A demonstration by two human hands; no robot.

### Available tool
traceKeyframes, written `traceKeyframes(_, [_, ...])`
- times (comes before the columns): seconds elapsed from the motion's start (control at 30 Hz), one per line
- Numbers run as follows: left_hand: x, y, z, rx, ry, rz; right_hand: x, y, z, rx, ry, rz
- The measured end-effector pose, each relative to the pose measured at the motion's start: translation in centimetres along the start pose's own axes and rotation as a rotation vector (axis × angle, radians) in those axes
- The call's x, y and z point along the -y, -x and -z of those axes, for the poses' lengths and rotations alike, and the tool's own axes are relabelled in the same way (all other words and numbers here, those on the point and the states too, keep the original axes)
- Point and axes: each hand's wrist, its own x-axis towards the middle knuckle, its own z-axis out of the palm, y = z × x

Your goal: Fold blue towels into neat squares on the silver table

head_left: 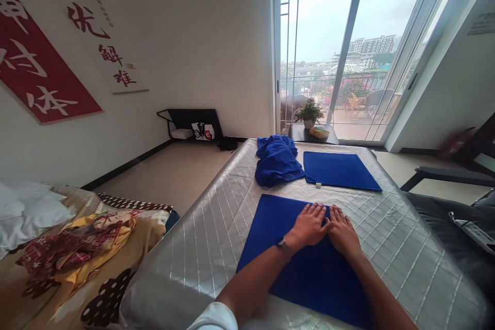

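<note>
A blue cloth [309, 278], flat and folded into a near rectangle, lies on the silver quilted cover [201, 237] in front of me. My left hand [309, 224] rests palm down near its far edge, fingers stretched out. Beside it, thumbs close together, my right hand [343, 229] lies flat near the cloth's far right corner. Neither hand holds anything. Farther off is a second flat blue cloth [340, 170] with a small white tag at its near edge. To its left sits a crumpled blue cloth [276, 160]. The forearms cover part of the near cloth.
On the left a bed [69, 289] holds rumpled clothes [85, 247] and white pillows [23, 211]. At the right stands a black chair [436, 221]. A small table [297, 133] with a potted plant [309, 112] stands beyond the far end, before the glass door [317, 36].
</note>
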Motion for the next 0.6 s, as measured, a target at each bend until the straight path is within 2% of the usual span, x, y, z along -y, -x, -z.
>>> traceKeyframes(0.07, [-0.7, -0.4, -0.8, 0.008, -0.001, 0.004, -0.1, 0.0, 0.0, 0.003, 0.000, 0.001])
traceKeyframes(0.13, [0.6, 0.2, -0.9, 0.022, 0.001, 0.061, -0.1, -0.1, 0.0, 0.012, -0.003, -0.021])
traceKeyframes(0.2, [3.5, 1.6, -0.1, 0.033, 0.001, 0.143, 0.0, -0.2, 0.0, 0.025, -0.013, -0.037])
traceKeyframes(0.33, [10.7, 5.1, 2.0, 0.043, -0.021, 0.363, 0.1, -0.3, 0.2, 0.041, -0.050, -0.052])
traceKeyframes(0.43, [14.1, 6.8, 2.6, 0.052, -0.017, 0.462, -0.1, -0.3, 0.3, 0.049, -0.062, -0.046])
traceKeyframes(0.5, [15.1, 7.2, 2.4, 0.060, -0.006, 0.467, -0.4, -0.3, 0.2, 0.050, -0.055, -0.050])
traceKeyframes(0.6, [15.3, 7.1, 2.2, 0.053, 0.031, 0.451, -1.0, -0.3, -0.2, 0.034, -0.052, -0.069])
